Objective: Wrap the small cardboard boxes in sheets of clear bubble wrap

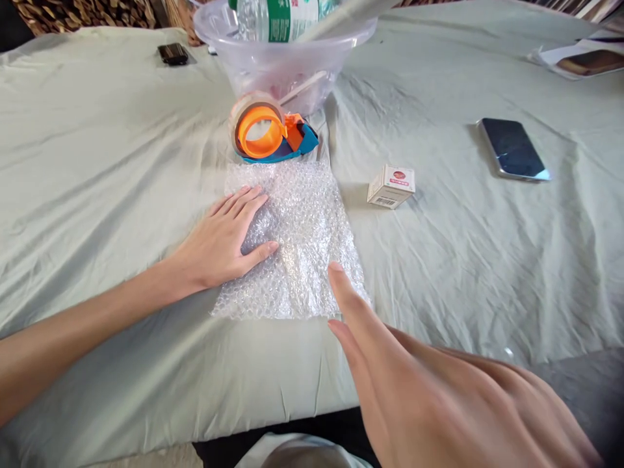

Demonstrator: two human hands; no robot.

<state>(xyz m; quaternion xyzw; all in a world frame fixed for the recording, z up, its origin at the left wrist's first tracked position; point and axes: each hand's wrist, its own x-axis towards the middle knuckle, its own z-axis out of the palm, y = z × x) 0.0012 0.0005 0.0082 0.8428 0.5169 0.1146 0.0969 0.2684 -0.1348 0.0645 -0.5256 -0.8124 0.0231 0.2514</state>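
A sheet of bubble wrap (305, 227) lies flat on the pale green cloth in front of me. My left hand (221, 240) rests open on the sheet's left edge, fingers stretched out and palm down. My right hand (414, 383) hovers close to the camera at the lower right, fingers extended and empty, its fingertips over the sheet's near right corner. An orange and blue tape dispenser (268, 133) with a roll of clear tape stands just beyond the sheet. A small white and red box (391, 186) sits to the right of the sheet.
A clear plastic bowl (273, 58) holding a water bottle (277, 16) stands behind the dispenser. A phone (513, 149) lies face up at the right. A small dark object (172, 54) is at the far left, papers (580, 58) at the far right. The table's edge runs near me.
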